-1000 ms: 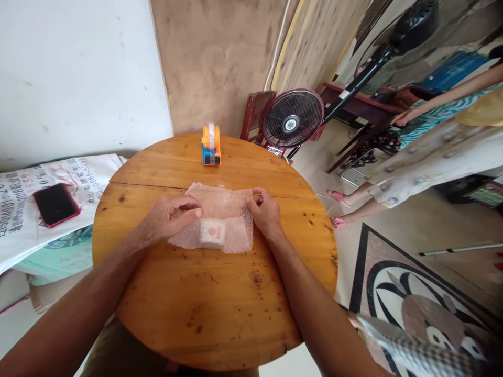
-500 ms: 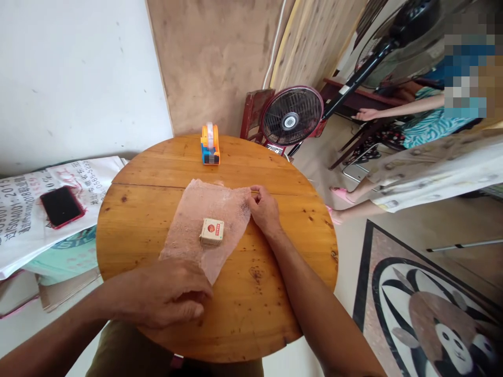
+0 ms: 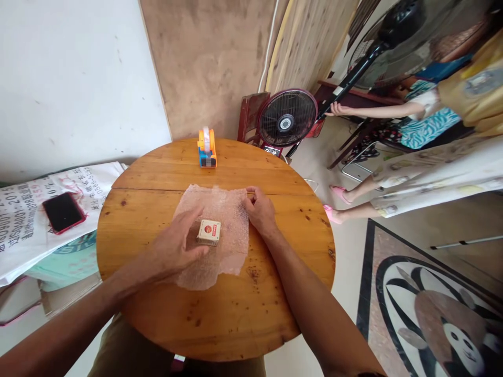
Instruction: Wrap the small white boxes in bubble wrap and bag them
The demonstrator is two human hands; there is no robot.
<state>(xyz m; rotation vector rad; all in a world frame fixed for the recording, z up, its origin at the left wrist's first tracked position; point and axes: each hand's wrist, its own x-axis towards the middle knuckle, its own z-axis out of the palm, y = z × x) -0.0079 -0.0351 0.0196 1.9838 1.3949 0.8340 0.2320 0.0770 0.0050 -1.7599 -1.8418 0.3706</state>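
A sheet of pinkish bubble wrap (image 3: 231,238) lies spread on the round wooden table (image 3: 243,319). On its middle rests a small cream-coloured box (image 3: 209,231) with red printing on top. My left hand (image 3: 175,246) is over the left part of the sheet, thumb and fingers apart, close around the left side of the box; whether it touches the box I cannot tell. At the sheet's upper right corner, my right hand (image 3: 260,212) has its fingers closed on the bubble wrap's edge.
An orange and blue tape dispenser (image 3: 207,147) stands at the table's far edge. Behind it is a fan (image 3: 286,119). A phone (image 3: 63,212) lies on a white printed sack (image 3: 23,230) at left. To the right, a person's hand (image 3: 338,109) reaches toward the fan's pole.
My left hand has lifted from the near edge of the sheet and opened beside the box. The bubble wrap's near edge lies flatter and wider. The other person's arm has moved toward the fan.
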